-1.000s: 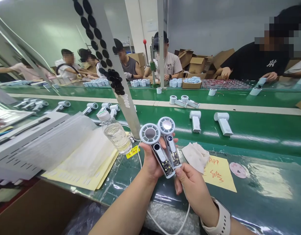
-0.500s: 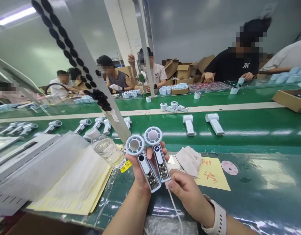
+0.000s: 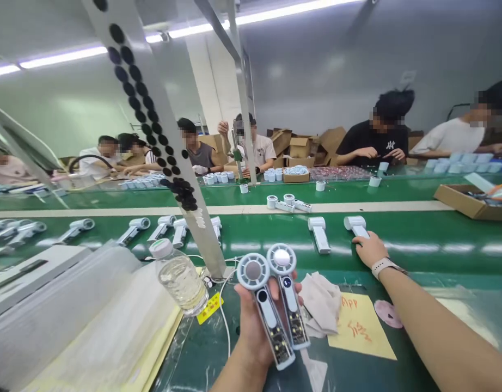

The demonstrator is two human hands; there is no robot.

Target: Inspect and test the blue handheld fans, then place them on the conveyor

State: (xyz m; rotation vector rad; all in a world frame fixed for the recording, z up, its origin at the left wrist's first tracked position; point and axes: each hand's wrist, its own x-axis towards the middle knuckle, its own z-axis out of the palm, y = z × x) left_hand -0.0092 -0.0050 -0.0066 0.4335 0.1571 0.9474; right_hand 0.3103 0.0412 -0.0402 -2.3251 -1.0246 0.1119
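My left hand is closed around two light-blue handheld fans, held side by side with their round heads up. On the nearer fan, circuit parts show through the clear handle and the small round display is dark. The other fan has a lit display. Over the green belt, my right hand has its fingers round the handle of a third handheld fan; its head is visible and most of its handle is covered. Left of that, another fan lies on the belt.
More fans lie along the belt to the left. A bottle of clear liquid, a white cloth and a yellow note are on the bench. A slanted metal post rises near my left hand. Several co-workers sit opposite.
My right hand has left the white cable at the fan's lower end and moved forward and right to a fan on the belt. The left hand still holds both fans.
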